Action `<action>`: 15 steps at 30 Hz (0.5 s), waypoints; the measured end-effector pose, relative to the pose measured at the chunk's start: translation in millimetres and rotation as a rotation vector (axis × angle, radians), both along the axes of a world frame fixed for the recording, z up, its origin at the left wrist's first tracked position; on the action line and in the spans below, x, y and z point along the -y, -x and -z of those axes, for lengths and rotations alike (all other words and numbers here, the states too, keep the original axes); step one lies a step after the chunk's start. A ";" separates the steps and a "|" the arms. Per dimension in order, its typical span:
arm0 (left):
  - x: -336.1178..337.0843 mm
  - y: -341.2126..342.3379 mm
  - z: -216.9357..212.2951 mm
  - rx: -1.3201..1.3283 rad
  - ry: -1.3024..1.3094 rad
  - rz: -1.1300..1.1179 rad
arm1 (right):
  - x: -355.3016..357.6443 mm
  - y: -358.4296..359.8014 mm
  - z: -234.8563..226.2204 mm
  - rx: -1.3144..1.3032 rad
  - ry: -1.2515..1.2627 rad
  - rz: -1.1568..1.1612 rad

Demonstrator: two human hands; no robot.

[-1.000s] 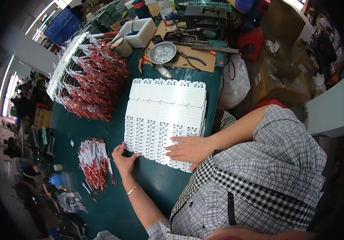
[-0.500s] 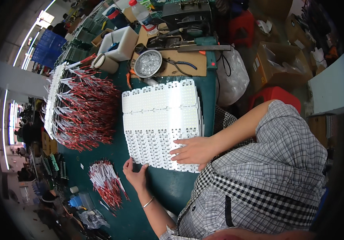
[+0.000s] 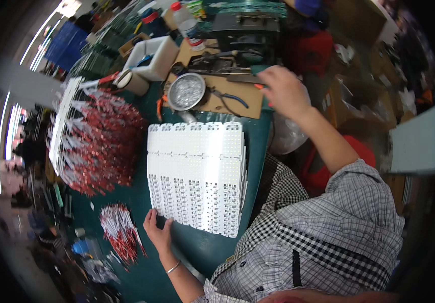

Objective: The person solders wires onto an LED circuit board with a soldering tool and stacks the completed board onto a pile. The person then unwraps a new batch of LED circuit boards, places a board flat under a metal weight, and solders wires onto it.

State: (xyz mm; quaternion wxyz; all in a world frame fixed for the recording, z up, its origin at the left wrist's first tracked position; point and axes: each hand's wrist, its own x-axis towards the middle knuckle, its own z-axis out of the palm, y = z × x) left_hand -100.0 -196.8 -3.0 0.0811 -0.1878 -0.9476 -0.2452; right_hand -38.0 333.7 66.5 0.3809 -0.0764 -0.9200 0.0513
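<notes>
From the head view, the left hand (image 3: pixel 158 233) rests at the near corner of the white perforated panel (image 3: pixel 196 174), fingers curled lightly on its edge, seemingly to pin the flat, stiff sheet to the green tabletop (image 3: pixel 197 247). The right hand (image 3: pixel 284 91) reaches far over the brown cardboard sheet (image 3: pixel 227 93) beside a round metal dish (image 3: pixel 186 91); its fingers look loosely bent, though I cannot tell whether they hold anything. Wiry red-and-white parts (image 3: pixel 121 230) lie in a heap just left.

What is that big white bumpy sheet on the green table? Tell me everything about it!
The white sheet looks like a flat plastic panel, made of rows of small repeated pieces with tiny holes. It lies flat on the green table. The left hand touches its near corner. A round metal dish sits just beyond its far edge.
</notes>
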 end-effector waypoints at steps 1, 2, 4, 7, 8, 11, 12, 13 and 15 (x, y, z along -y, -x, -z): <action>-2.5 -4.8 -1.0 -0.027 0.053 -0.016 | -15.1 -0.9 -0.2 -0.006 -0.047 0.085; -8.3 -13.8 -2.7 -0.048 0.071 -0.036 | -23.9 -0.3 3.4 0.042 -0.035 0.096; -29.3 -28.2 -5.6 -0.099 0.151 -0.065 | -37.9 0.3 8.9 0.198 0.105 0.107; -71.7 -51.8 -12.3 -0.106 0.102 -0.040 | -36.8 -3.9 0.4 0.360 0.170 0.028; -83.9 -62.7 -15.1 -0.104 0.121 -0.037 | -40.8 -3.1 1.5 0.307 0.083 -0.025; -112.0 -88.3 -19.0 0.071 0.125 0.021 | -47.3 3.5 -2.4 0.414 0.089 0.013; -115.7 -94.5 -18.6 0.096 0.117 0.027 | -46.8 7.5 2.1 0.337 0.083 -0.027; -118.1 -99.1 -17.4 0.120 0.107 0.040 | -42.1 9.8 0.9 0.340 0.075 -0.047; -116.6 -102.8 -11.4 0.121 0.129 0.034 | -32.5 7.0 -2.3 0.347 0.191 -0.072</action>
